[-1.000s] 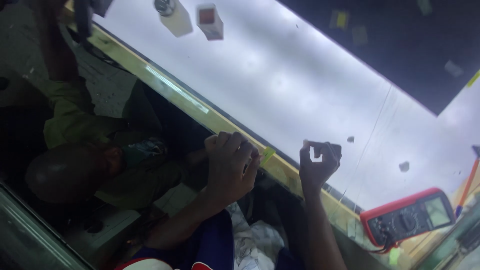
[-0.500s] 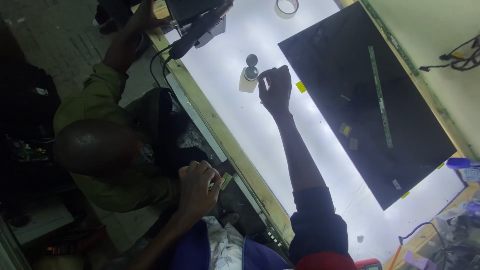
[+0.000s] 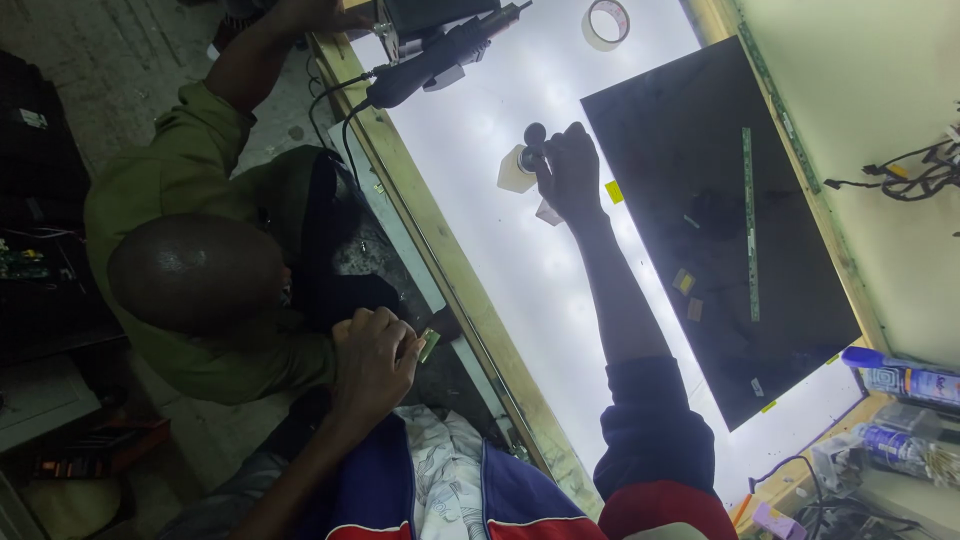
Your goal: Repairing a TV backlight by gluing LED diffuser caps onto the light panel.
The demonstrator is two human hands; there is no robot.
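One tape roll (image 3: 606, 22), one black panel (image 3: 715, 215), two spray cans (image 3: 900, 380), one small bottle (image 3: 518, 168).

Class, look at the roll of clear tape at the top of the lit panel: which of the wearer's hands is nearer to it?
The right hand. It rests on the lit panel below the roll of tape, gripping a small bottle. The left hand is closed far lower, off the panel's wooden edge.

Navy sleeves (image 3: 655, 440) pushed above the forearms; red and white trim; bare hands

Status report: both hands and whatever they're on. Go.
Right hand closed on small bottle over lit panel. Left hand fisted near wooden frame edge, contents unclear. Co-worker's arm apart from both hands.
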